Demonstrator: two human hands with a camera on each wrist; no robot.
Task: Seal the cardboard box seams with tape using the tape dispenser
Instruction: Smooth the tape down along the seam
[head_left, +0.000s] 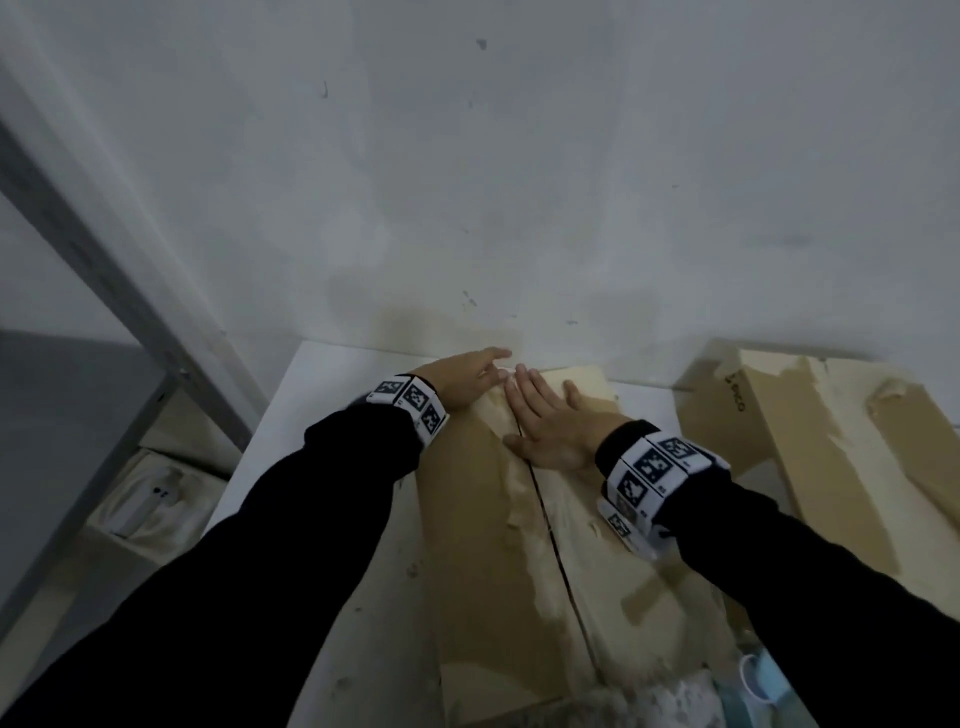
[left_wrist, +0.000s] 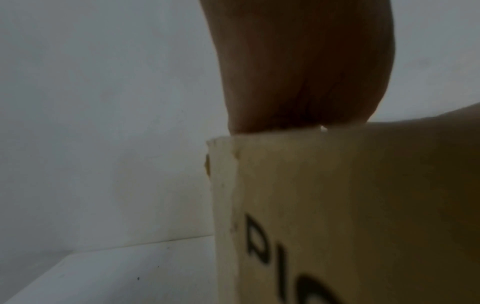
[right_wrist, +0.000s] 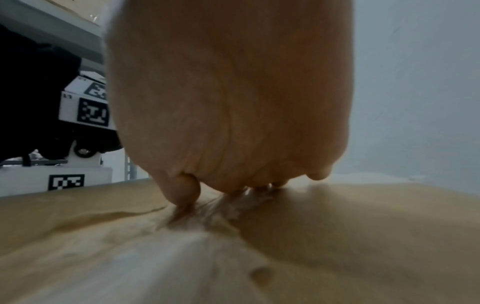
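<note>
I see both hands laid flat, fingers straight, on the top of the cardboard box (head_left: 483, 545) at its far end. My left hand (head_left: 462, 376) rests on the left flap near the far left corner, its fingertips reaching to the far edge. My right hand (head_left: 545, 423) presses palm down on the right flap, just beside the centre seam (head_left: 550, 540), fingers spread a little and the thumb out to the right. The two hands lie close, fingertips nearly meeting over the seam; neither holds anything.

From the right wrist view I see the fingertips (right_wrist: 185, 191) pushing into the worn, glossy top of the box. From the left wrist view the hand sits on the top edge at a box corner, with black printed letters on the side below.

The seam runs as a dark open line from between the hands back toward me. The box sits on a white desk (head_left: 291, 415) against a grey wall (head_left: 519, 156). A second cardboard box (head_left: 810, 431) stands to the right, well apart from the hands. A metal shelf frame (head_left: 93, 260) stands to the left.
</note>
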